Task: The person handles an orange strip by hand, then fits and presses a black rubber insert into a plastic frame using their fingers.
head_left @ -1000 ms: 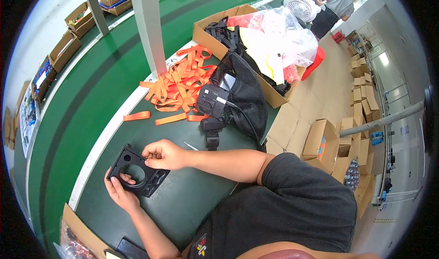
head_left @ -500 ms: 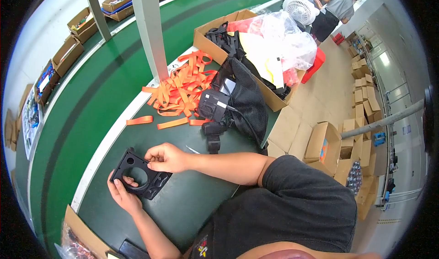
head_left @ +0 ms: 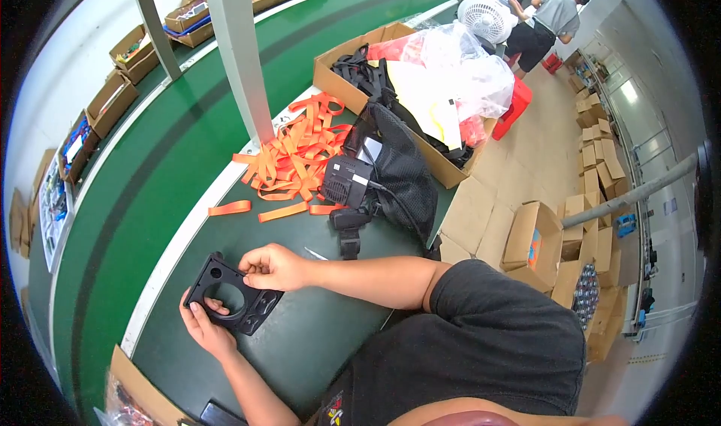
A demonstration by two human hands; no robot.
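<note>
My left hand (head_left: 204, 327) grips a black plastic frame (head_left: 251, 317) by its lower left side, the thumb on top and fingertips showing through the large round opening. The frame has a smaller hole near one corner and moulded recesses at the other end. It is held tilted above the dark green work surface. My right hand (head_left: 272, 267) is closed in a pinch at the frame's upper edge, thumb and forefinger against it. Anything between those fingers is too small or hidden to make out. A thin pale tool (head_left: 315, 254) lies just beyond my right wrist.
Orange straps (head_left: 300, 152) lie heaped beside a metal post (head_left: 239, 58). Near them are a black boxy device (head_left: 347, 180) with a cable and a black mesh bag (head_left: 405, 163). A cardboard box (head_left: 342, 80) holds straps and plastic bags. A person (head_left: 552, 24) stands farther back.
The view has shifted slightly. Both hands stay on the black frame, its tilt a little changed, and the right fingers remain pinched at its edge.
</note>
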